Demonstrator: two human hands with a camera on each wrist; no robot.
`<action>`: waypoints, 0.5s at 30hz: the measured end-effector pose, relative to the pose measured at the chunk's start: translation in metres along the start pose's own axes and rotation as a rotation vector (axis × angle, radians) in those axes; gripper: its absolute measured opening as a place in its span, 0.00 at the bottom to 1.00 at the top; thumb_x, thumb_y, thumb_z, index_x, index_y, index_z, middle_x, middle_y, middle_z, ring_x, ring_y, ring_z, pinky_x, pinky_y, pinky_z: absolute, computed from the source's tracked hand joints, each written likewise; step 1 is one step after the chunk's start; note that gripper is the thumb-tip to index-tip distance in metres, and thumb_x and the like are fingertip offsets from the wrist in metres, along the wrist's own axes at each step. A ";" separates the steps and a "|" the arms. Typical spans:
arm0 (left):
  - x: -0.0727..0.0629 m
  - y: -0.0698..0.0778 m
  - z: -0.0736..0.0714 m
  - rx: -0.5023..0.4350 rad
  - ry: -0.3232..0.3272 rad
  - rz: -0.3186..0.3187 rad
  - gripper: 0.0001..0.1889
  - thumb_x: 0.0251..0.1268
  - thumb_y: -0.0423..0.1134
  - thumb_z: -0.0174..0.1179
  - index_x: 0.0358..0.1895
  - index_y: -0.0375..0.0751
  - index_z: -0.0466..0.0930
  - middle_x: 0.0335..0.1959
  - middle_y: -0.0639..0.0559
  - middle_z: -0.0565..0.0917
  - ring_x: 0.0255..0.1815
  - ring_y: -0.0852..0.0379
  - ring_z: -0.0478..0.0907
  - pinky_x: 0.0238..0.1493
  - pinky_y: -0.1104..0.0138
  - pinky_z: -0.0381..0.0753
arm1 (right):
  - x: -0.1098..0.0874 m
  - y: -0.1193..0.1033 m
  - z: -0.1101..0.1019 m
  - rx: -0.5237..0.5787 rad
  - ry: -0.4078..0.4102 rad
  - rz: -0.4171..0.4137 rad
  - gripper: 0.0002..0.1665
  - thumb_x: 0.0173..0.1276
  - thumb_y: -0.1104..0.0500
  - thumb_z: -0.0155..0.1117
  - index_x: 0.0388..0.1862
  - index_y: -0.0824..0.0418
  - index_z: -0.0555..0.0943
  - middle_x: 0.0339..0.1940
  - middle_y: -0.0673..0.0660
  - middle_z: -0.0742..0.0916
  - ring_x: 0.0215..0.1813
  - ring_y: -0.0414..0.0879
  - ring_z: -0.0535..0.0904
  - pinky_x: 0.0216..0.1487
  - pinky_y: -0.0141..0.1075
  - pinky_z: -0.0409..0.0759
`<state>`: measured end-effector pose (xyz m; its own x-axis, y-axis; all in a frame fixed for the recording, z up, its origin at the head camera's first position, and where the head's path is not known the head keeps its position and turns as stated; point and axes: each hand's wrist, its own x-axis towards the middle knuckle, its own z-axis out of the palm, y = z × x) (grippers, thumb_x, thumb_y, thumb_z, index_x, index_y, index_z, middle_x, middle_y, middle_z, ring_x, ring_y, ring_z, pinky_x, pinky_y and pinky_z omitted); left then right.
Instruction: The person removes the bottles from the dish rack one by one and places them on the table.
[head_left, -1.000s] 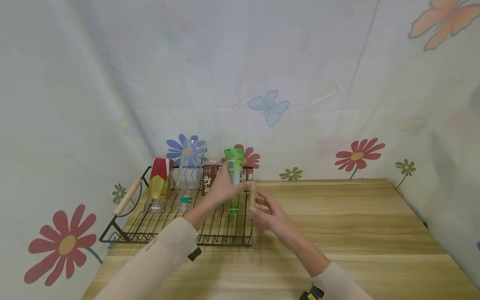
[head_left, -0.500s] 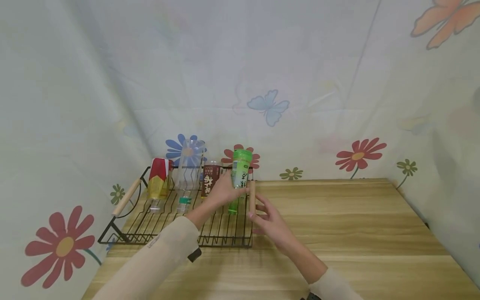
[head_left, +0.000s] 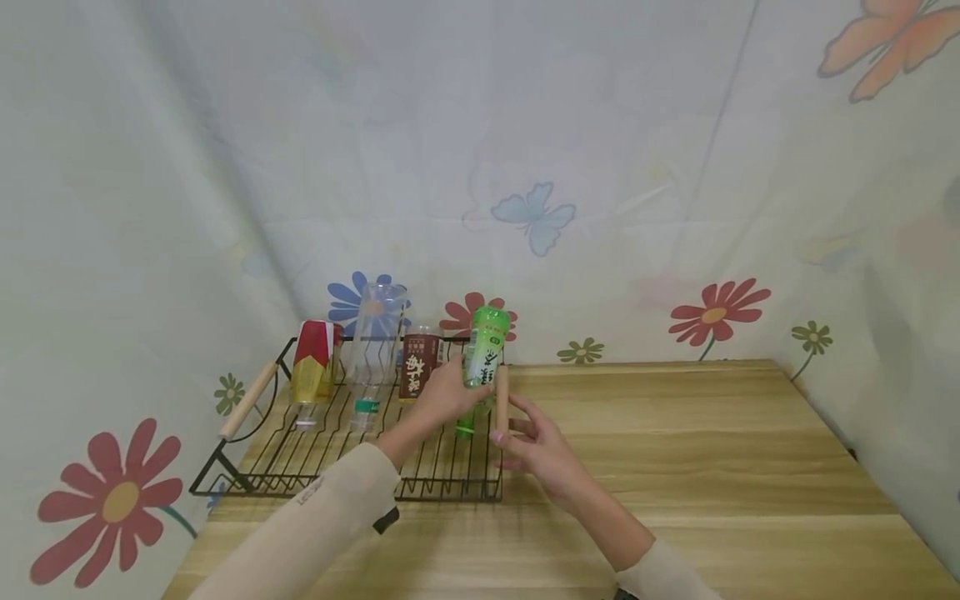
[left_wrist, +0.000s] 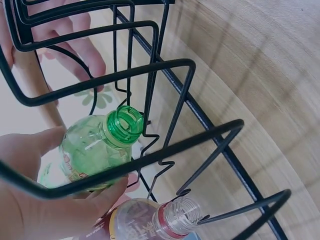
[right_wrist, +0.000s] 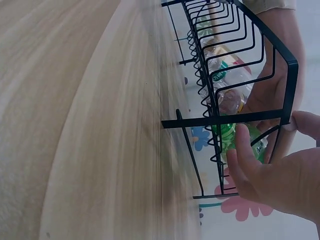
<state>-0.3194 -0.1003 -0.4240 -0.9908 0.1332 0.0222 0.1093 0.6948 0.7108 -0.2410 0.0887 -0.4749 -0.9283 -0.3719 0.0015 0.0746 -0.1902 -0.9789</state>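
My left hand (head_left: 442, 392) holds a green plastic bottle (head_left: 486, 354) upside down at the right end of a black wire rack (head_left: 442, 498). The bottle leans right, its neck down among the wires. From below, the left wrist view shows its uncapped mouth (left_wrist: 125, 125). Thumb and fingers lie on either side of the bottle. At the rack's right end, my right hand (head_left: 546, 450) holds the wooden handle (head_left: 502, 400), with the thumb against it and the other fingers spread along the outer side. A brown-labelled bottle (head_left: 420, 367) stands inverted beside my left hand.
Farther left in the rack are an inverted clear bottle (head_left: 377, 333) and a red-and-yellow bottle (head_left: 311, 358). A second wooden handle (head_left: 247, 402) marks the left end. The wooden table (head_left: 675, 442) stretches right, with a flowered cloth wall (head_left: 622, 275) behind.
The green bottle's upper end has swung right and dropped slightly, so the bottle tilts more. My left hand has moved a little down with it. My right thumb has shifted lower on the handle.
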 end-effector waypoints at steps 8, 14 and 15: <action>-0.004 0.002 -0.001 0.023 -0.003 -0.021 0.35 0.72 0.46 0.71 0.74 0.35 0.67 0.51 0.41 0.85 0.45 0.48 0.84 0.43 0.56 0.86 | -0.002 -0.003 0.002 0.005 0.006 0.006 0.48 0.78 0.60 0.68 0.87 0.59 0.53 0.77 0.80 0.66 0.71 0.72 0.74 0.65 0.63 0.79; -0.005 0.003 -0.001 0.008 -0.009 -0.026 0.35 0.72 0.46 0.71 0.74 0.35 0.67 0.52 0.41 0.84 0.45 0.48 0.84 0.42 0.56 0.86 | -0.003 -0.004 0.003 0.005 0.023 0.018 0.48 0.77 0.59 0.68 0.87 0.60 0.54 0.77 0.79 0.67 0.71 0.73 0.73 0.64 0.63 0.79; -0.005 0.004 -0.002 0.001 -0.011 -0.027 0.35 0.73 0.46 0.71 0.74 0.35 0.67 0.52 0.41 0.84 0.45 0.48 0.84 0.42 0.56 0.86 | -0.003 -0.004 0.003 0.001 0.028 0.023 0.48 0.77 0.59 0.69 0.87 0.60 0.54 0.76 0.79 0.68 0.71 0.73 0.73 0.64 0.63 0.79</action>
<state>-0.3139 -0.0996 -0.4203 -0.9925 0.1225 -0.0046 0.0830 0.6991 0.7102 -0.2379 0.0880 -0.4702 -0.9363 -0.3503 -0.0268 0.0964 -0.1828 -0.9784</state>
